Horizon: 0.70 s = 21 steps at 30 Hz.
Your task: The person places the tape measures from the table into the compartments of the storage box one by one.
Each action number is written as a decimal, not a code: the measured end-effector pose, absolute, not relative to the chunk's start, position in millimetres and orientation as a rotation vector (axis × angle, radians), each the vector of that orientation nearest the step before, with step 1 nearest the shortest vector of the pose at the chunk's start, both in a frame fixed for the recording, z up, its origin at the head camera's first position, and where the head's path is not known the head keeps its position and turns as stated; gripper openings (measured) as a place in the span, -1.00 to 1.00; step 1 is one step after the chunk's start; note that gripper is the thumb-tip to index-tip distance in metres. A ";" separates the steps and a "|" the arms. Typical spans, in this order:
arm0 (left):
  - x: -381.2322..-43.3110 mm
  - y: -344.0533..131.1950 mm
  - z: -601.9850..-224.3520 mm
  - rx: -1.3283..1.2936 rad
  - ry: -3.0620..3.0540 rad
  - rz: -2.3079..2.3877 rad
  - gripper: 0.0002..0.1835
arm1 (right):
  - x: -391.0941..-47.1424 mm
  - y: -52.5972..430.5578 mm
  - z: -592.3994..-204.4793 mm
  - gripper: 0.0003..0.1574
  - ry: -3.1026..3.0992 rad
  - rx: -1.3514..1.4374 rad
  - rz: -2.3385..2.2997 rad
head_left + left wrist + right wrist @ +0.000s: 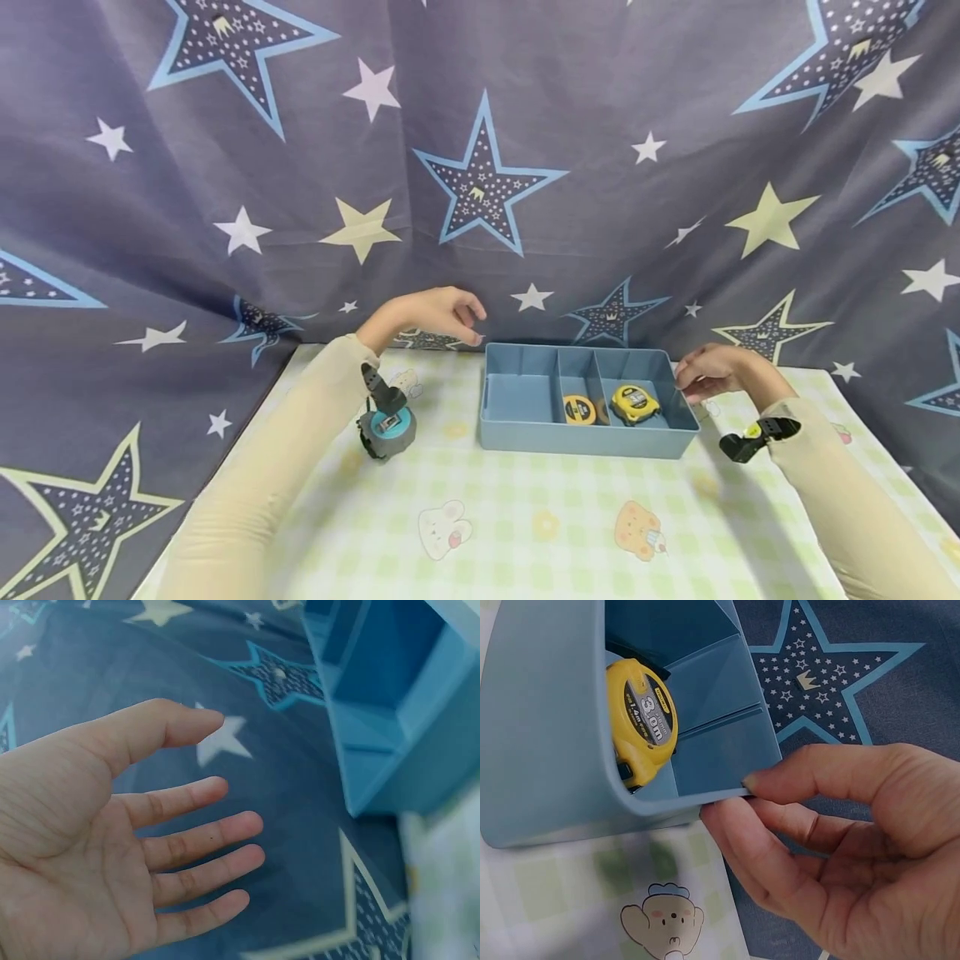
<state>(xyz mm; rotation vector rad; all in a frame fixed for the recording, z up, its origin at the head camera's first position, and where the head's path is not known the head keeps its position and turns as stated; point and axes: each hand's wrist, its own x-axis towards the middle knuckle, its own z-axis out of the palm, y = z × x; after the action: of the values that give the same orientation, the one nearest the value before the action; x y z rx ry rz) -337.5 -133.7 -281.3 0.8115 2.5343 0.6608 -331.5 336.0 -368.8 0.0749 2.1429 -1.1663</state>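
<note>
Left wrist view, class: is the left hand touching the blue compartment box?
No, the left hand is apart from the blue compartment box, with star-patterned cloth showing between them.

We see the right hand (877, 862) pinching the rim of the blue-grey box (544, 735), thumb over the edge and fingers curled beneath, close to the box's corner on the backdrop side. Inside, near the opposite corner and beside the long wall, we find a yellow tape measure (643, 720) marked 3.0m. Below the box we make out the checked cloth (525, 900) with a printed cartoon animal (662, 922); beyond its edge hangs a dark backdrop (930, 697) bearing a blue-edged star (829, 667).
</note>
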 end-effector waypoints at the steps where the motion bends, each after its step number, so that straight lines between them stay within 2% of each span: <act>1: -337.5 -137.5 -284.6 0.806 2.527 0.643 -0.45 | -331.2 336.9 -369.2 -0.62 2.145 0.074 -1.162; 16: -328.8 -180.4 -313.0 0.579 2.456 0.219 -0.31 | -332.0 336.9 -370.1 -0.79 2.130 0.072 -1.197; 21: -326.9 -190.0 -320.6 0.407 2.384 0.150 -0.29 | -333.6 335.2 -370.7 -0.78 2.121 0.075 -1.193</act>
<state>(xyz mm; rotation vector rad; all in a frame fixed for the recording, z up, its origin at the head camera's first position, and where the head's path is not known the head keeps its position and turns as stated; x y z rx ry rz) -326.9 -190.0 -320.6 0.4074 2.3839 0.1498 -333.6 335.2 -370.7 0.0754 2.1205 -1.1927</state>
